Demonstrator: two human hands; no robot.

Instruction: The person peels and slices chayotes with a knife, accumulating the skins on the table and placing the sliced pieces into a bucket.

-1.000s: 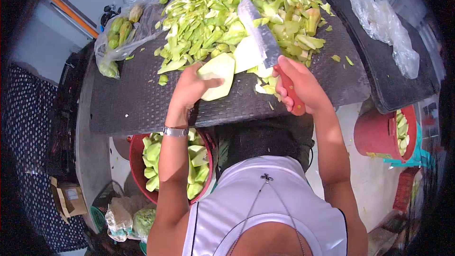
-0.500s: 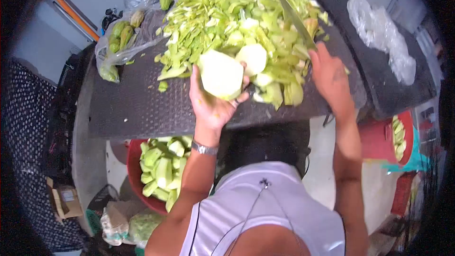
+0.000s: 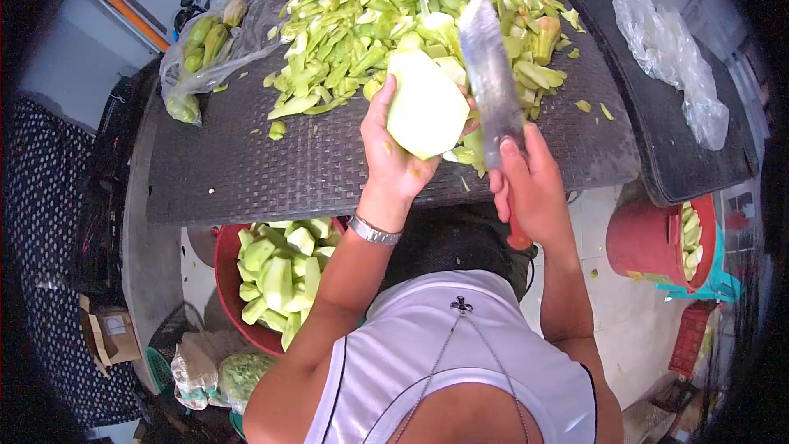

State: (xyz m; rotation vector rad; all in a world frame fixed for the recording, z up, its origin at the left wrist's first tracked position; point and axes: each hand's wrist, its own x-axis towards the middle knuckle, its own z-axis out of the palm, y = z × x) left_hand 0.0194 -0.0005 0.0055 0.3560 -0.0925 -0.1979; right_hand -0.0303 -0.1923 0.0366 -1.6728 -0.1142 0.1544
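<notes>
We record the left hand [image 3: 398, 163] cupped around a peeled vegetable [image 3: 427, 107], held over the tabletop [image 3: 222, 152] on the near side of the peelings [image 3: 349, 45]. We note the right hand [image 3: 532, 189] closed around the handle of a knife [image 3: 491, 62], its blade just beside the vegetable. We log pale pieces [image 3: 279, 284] in a red tub [image 3: 225, 292] below.

We find no word, brand, number or sign that can be read in this scene. A pale label [image 3: 116, 325] shows on the cardboard box [image 3: 123, 352] at lower left, too small to make out.
</notes>
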